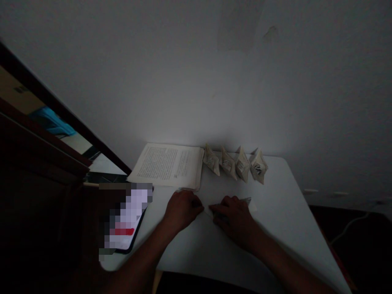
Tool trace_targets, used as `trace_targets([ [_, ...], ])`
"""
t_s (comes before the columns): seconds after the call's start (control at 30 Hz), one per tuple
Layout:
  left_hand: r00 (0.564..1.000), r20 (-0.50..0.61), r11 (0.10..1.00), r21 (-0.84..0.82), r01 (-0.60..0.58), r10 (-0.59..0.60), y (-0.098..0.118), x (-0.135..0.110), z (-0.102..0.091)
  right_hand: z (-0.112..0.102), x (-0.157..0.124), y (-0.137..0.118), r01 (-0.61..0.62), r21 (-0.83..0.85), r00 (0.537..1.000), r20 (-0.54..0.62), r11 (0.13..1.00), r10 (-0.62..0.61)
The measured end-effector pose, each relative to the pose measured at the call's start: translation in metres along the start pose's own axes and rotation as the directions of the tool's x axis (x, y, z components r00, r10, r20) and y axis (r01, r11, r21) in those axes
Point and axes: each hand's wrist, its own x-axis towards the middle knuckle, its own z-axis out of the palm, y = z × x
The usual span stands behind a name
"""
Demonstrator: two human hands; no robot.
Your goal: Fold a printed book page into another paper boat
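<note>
I see a dim room. A plain grey-white wall (214, 73) fills most of the view, with a faint darker patch high up. Below it stands a white table (284, 212), pushed against the wall. At left there is a dark wooden frame (61, 110), and behind it something blue (52, 121). The floor (361, 241) at right is dark.

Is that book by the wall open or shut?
Open: the book lies flat on the table with printed pages facing up.

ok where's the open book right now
In the head view the open book lies at the back left of the white table, against the wall, just left of the four folded paper shapes.
</note>
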Motion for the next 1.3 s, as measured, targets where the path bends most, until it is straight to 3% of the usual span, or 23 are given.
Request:
trace_targets([
  [0.5,0.999,0.017,0.998,-0.040,-0.042,0.043,-0.004,0.004,0.002,0.001,-0.001,0.000,0.010,-0.004,1.000,-0.011,1.000,-0.010],
  [1.0,0.993,0.116,0.999,-0.043,0.010,-0.005,-0.004,0.013,-0.005,0.020,0.012,-0.024,-0.215,-0.112,0.947,-0.266,0.970,0.179],
  [1.3,0.994,0.104,0.999,-0.046,0.023,-0.018,-0.005,0.011,-0.005,0.019,0.011,-0.021,-0.199,-0.084,0.958,-0.226,0.976,0.175],
])
